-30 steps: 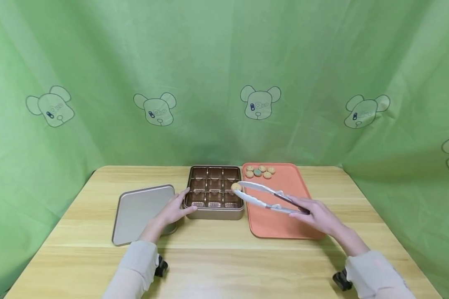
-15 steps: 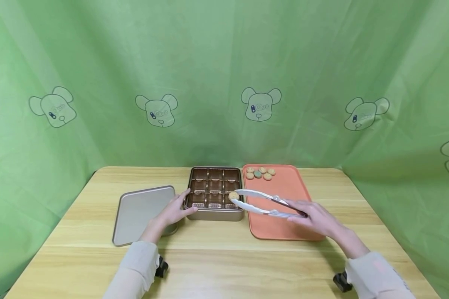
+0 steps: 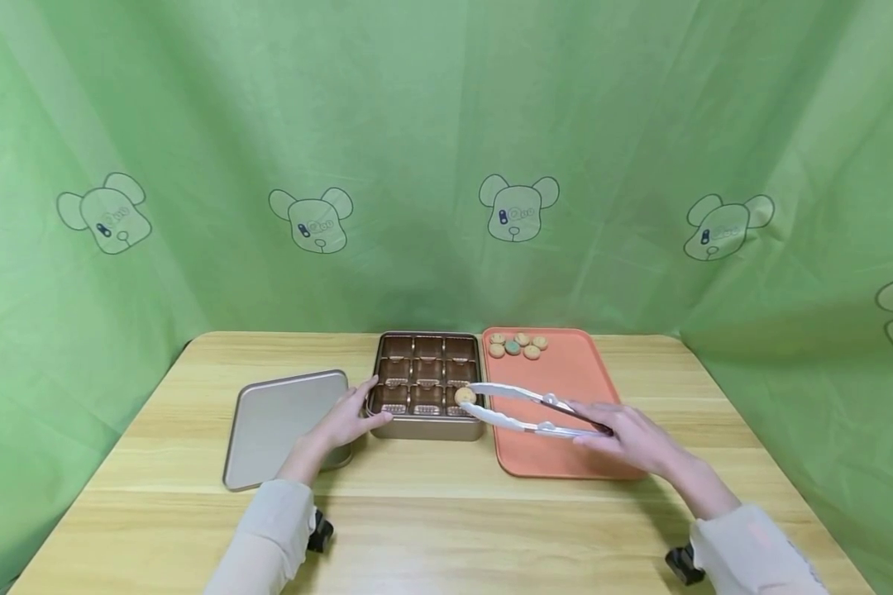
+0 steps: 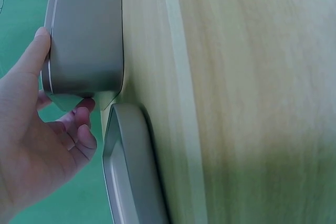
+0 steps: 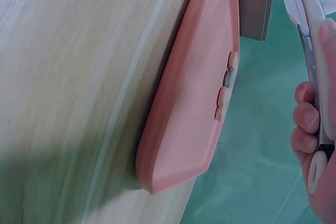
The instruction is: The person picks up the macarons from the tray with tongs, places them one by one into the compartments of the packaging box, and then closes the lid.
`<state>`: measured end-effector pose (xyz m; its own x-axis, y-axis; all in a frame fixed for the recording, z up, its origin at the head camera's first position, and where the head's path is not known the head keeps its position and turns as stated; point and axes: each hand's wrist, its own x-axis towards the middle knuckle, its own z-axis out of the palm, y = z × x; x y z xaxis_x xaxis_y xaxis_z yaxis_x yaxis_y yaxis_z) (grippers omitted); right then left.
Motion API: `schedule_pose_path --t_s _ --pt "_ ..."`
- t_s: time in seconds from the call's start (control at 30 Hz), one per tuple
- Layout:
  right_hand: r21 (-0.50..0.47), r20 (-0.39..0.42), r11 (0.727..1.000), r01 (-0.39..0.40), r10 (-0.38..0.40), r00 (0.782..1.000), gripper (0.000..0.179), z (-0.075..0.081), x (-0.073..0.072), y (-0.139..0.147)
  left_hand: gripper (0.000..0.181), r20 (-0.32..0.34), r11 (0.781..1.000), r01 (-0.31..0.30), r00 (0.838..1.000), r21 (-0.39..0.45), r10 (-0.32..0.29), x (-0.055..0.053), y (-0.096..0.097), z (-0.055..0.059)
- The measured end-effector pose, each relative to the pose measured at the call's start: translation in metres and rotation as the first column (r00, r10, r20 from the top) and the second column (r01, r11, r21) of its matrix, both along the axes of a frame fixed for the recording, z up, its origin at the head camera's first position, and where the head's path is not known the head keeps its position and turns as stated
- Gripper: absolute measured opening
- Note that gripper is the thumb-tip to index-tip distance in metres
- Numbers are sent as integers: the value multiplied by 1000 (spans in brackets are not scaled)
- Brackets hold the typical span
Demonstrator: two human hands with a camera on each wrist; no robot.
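In the head view a square metal tin (image 3: 439, 426) holds a brown plastic insert (image 3: 427, 370) divided into several compartments. My left hand (image 3: 348, 415) holds the tin's near left corner; in the left wrist view the thumb (image 4: 35, 51) lies on the rim and the fingers bend against the side. My right hand (image 3: 628, 434) grips metal tongs (image 3: 517, 425) with dark strips on the handles. Between the tongs' tips is a round, pale cookie (image 3: 465, 397), over the front right compartment. The right wrist view shows my fingers curled round the tongs' handle (image 5: 317, 30).
A coral tray (image 3: 558, 454) lies right of the tin, with several pale cookies (image 3: 532, 353) and a green one (image 3: 513, 348) at its far left. The tin's lid (image 3: 283, 426) lies on the wooden table (image 3: 446, 529) at left. Behind hangs a green curtain (image 3: 417, 273).
The tongs have carried the cookie towards me and slightly left, from the middle right compartment to the front right one. My left hand has stayed on the tin.
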<state>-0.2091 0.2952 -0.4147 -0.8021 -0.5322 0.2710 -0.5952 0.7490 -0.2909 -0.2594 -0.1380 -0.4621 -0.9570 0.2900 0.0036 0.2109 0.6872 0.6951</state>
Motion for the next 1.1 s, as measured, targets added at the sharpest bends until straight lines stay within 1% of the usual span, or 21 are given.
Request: schedule_pose_path --t_s 0.2,0.37,0.5,0.57,0.67,0.77,0.93,1.1 --pt "-7 25 1000 7 -7 1000 57 -3 0 0 80 -4 1000 2 1000 -5 -2 1 0 0" --pt "-48 40 999 17 -15 999 59 -7 0 2 80 -1 1000 0 1000 -3 0 2 -1 1" --pt "-93 77 995 40 -33 997 59 -13 -1 6 80 -8 1000 2 1000 -10 -2 2 -1 1" --pt "-114 91 991 68 -57 994 58 -16 -3 10 80 -9 1000 2 1000 -14 -2 2 -1 1" --pt "-135 104 983 129 -115 988 59 -20 -5 16 80 -7 1000 2 1000 -13 -2 2 0 1" --pt "-121 77 974 193 -184 980 59 -24 -7 22 80 -3 1000 3 1000 -12 -3 2 0 1" --pt "-77 25 954 291 -289 957 60 -29 -10 31 81 4 1000 2 1000 -12 -2 2 0 0" --pt "-51 51 929 366 -364 930 64 -32 -12 37 80 1 1000 -3 1000 3 3 2 -1 0"
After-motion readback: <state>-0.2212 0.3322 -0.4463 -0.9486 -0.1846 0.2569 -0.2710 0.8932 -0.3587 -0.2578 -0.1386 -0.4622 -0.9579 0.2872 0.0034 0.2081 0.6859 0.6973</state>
